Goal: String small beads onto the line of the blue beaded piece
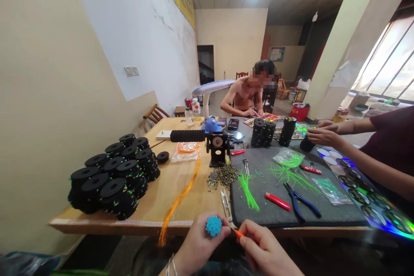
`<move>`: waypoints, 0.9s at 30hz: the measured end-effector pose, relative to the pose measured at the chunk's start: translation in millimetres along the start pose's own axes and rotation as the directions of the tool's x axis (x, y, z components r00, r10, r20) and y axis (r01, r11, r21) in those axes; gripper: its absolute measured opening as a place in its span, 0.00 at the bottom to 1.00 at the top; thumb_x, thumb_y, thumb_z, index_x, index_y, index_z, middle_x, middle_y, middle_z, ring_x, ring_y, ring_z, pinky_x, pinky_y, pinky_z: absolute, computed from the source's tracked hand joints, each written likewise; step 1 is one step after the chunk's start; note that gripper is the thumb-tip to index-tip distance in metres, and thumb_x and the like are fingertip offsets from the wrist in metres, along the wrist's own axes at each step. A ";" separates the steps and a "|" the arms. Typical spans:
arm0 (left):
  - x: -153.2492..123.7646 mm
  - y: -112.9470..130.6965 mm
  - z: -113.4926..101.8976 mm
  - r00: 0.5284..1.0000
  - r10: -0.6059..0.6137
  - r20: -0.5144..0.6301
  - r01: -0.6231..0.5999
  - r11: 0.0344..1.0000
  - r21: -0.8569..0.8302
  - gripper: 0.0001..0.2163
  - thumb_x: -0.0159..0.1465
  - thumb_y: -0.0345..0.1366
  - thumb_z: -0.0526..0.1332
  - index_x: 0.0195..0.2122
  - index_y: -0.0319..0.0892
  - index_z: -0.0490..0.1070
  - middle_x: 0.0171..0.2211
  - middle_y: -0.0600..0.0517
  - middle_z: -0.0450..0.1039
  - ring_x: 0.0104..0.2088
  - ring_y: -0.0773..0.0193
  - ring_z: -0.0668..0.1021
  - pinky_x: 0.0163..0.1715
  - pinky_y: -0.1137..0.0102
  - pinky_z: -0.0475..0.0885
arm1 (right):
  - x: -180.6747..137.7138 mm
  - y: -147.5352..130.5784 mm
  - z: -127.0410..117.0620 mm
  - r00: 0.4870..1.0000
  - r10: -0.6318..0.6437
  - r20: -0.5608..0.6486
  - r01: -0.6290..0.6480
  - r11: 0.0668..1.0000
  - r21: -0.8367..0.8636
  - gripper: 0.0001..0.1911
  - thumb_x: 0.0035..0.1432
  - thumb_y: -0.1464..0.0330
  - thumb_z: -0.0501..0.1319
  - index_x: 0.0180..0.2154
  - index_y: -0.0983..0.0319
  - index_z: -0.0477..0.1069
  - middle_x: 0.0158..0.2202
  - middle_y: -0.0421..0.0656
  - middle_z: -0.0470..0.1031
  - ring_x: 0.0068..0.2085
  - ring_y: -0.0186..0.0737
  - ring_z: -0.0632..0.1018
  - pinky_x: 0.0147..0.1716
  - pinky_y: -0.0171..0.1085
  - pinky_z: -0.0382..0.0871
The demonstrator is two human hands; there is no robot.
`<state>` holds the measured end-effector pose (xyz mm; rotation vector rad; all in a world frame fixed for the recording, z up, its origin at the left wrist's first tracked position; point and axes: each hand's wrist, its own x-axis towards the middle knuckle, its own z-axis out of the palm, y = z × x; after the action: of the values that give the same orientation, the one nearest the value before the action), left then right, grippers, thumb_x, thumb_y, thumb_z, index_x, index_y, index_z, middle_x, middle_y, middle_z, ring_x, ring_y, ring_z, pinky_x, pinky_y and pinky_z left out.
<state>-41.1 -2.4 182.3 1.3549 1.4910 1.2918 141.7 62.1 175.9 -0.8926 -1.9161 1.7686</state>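
Observation:
At the table's near edge, my left hand [207,237] is curled around a round cluster of small turquoise pieces [213,226]. Beside it, my right hand [258,243] pinches a slim orange piece [238,233] whose narrow end points at my left fingertips. Something thin seems to bridge the gap between the hands, too small to make out. Just beyond them lie thread snips [225,205] and a red lighter [277,201]. A bunch of green strands [248,192] rests on the dark mat [258,220], with blue-handled pliers [300,202] to its right.
Stacked black foam spools [113,187] fill the left side. A hand-cranked device with a black grip [187,136] stands mid-table before a lamp [211,125]. Orange strands [181,194] hang over the front edge. One person [246,95] sits opposite; another's hands [318,133] hold a spool at right.

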 end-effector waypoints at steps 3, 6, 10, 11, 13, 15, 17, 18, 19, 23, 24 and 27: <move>2.1 -4.8 0.7 0.999 -0.031 -0.031 0.029 0.998 -0.057 0.11 0.58 0.44 0.64 0.28 0.40 0.74 0.25 0.51 0.75 0.29 0.62 0.75 0.31 0.71 0.70 | 7.9 16.3 6.2 0.999 0.005 -0.034 -0.002 0.996 0.086 0.24 0.56 0.44 0.55 0.29 0.59 0.59 0.15 0.28 0.54 0.16 0.27 0.56 0.15 0.28 0.46; 4.4 -12.4 -0.3 0.997 -0.052 -0.060 0.046 0.995 -0.094 0.14 0.57 0.46 0.64 0.27 0.39 0.74 0.23 0.52 0.72 0.27 0.63 0.72 0.29 0.72 0.69 | 17.6 22.6 4.1 0.992 -0.016 -0.124 0.025 0.997 0.070 0.25 0.57 0.43 0.51 0.30 0.58 0.58 0.14 0.28 0.53 0.15 0.28 0.55 0.16 0.28 0.46; 5.8 -21.4 -0.7 0.989 -0.089 -0.121 0.070 0.986 -0.152 0.17 0.55 0.50 0.66 0.27 0.39 0.74 0.24 0.51 0.72 0.27 0.63 0.72 0.30 0.72 0.69 | 38.1 15.8 -9.8 0.927 -0.195 -0.321 0.074 0.932 -0.354 0.16 0.63 0.56 0.50 0.36 0.60 0.66 0.22 0.38 0.70 0.25 0.36 0.72 0.26 0.32 0.63; 6.0 -22.6 -0.5 0.985 -0.101 -0.141 0.076 0.982 -0.170 0.18 0.53 0.51 0.67 0.27 0.39 0.74 0.24 0.51 0.73 0.28 0.62 0.73 0.30 0.71 0.70 | 44.6 13.9 -13.0 0.907 -0.244 -0.342 0.059 0.880 -0.472 0.13 0.63 0.61 0.50 0.39 0.61 0.68 0.29 0.43 0.75 0.31 0.40 0.76 0.32 0.34 0.67; 6.4 -23.9 0.1 0.975 -0.133 -0.176 0.094 0.973 -0.213 0.19 0.51 0.53 0.68 0.27 0.39 0.74 0.25 0.50 0.74 0.28 0.61 0.74 0.31 0.71 0.71 | 58.8 12.5 -16.9 0.889 -0.295 -0.351 0.003 0.770 -0.639 0.14 0.61 0.70 0.50 0.46 0.62 0.69 0.42 0.49 0.78 0.43 0.45 0.78 0.42 0.37 0.68; 7.0 -25.2 0.7 0.965 -0.169 -0.203 0.116 0.961 -0.250 0.20 0.48 0.54 0.69 0.27 0.38 0.74 0.25 0.49 0.75 0.29 0.60 0.75 0.31 0.70 0.72 | 72.9 14.8 -16.5 0.894 -0.291 -0.341 -0.062 0.674 -0.736 0.19 0.58 0.75 0.50 0.50 0.64 0.69 0.47 0.51 0.76 0.48 0.46 0.77 0.48 0.38 0.68; 8.3 -28.0 1.3 0.957 -0.187 -0.220 0.125 0.955 -0.267 0.21 0.47 0.53 0.70 0.27 0.38 0.74 0.25 0.49 0.75 0.28 0.60 0.75 0.32 0.70 0.72 | 84.7 19.2 -12.5 0.906 -0.267 -0.329 -0.115 0.592 -0.798 0.22 0.57 0.77 0.51 0.52 0.66 0.69 0.47 0.52 0.76 0.49 0.47 0.76 0.48 0.39 0.68; 9.0 -30.1 1.7 0.957 -0.184 -0.222 0.123 0.957 -0.264 0.20 0.48 0.53 0.70 0.27 0.38 0.74 0.25 0.49 0.75 0.28 0.60 0.76 0.32 0.70 0.73 | 89.0 21.3 -9.9 0.908 -0.264 -0.327 -0.131 0.560 -0.818 0.22 0.57 0.78 0.51 0.53 0.66 0.69 0.47 0.53 0.76 0.48 0.48 0.76 0.48 0.39 0.69; 9.8 -32.4 2.2 0.958 -0.177 -0.224 0.117 0.959 -0.259 0.20 0.49 0.53 0.69 0.27 0.38 0.74 0.24 0.49 0.75 0.28 0.60 0.76 0.31 0.70 0.73 | 92.0 23.0 -7.4 0.906 -0.270 -0.326 -0.139 0.536 -0.833 0.23 0.56 0.79 0.52 0.53 0.67 0.68 0.46 0.53 0.76 0.48 0.48 0.76 0.48 0.40 0.69; 10.4 -39.0 6.3 0.955 -0.171 -0.242 0.104 0.958 -0.267 0.19 0.49 0.52 0.69 0.26 0.38 0.75 0.23 0.49 0.76 0.27 0.60 0.76 0.30 0.70 0.73 | 86.8 23.0 -7.1 0.881 -0.345 -0.323 -0.111 0.514 -0.851 0.20 0.59 0.76 0.54 0.53 0.66 0.69 0.45 0.52 0.77 0.46 0.48 0.77 0.46 0.40 0.70; 9.8 -39.2 7.6 0.951 -0.176 -0.253 0.105 0.957 -0.272 0.19 0.49 0.52 0.69 0.26 0.38 0.75 0.23 0.49 0.76 0.27 0.60 0.76 0.31 0.70 0.73 | 81.3 22.2 -11.3 0.870 -0.372 -0.323 -0.097 0.515 -0.852 0.19 0.59 0.74 0.54 0.52 0.66 0.69 0.45 0.52 0.77 0.46 0.48 0.77 0.46 0.40 0.71; 7.0 -37.8 10.9 0.936 -0.193 -0.296 0.111 0.956 -0.272 0.20 0.47 0.53 0.70 0.26 0.39 0.76 0.23 0.50 0.76 0.27 0.60 0.76 0.30 0.71 0.72 | 56.2 24.8 -36.0 0.795 -0.493 -0.354 -0.097 0.473 -0.876 0.17 0.61 0.71 0.54 0.51 0.65 0.70 0.43 0.51 0.77 0.45 0.48 0.76 0.46 0.43 0.70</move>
<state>-41.2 8.9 144.0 0.8766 1.5461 1.5932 129.6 126.7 148.6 -1.2205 -2.2737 0.1337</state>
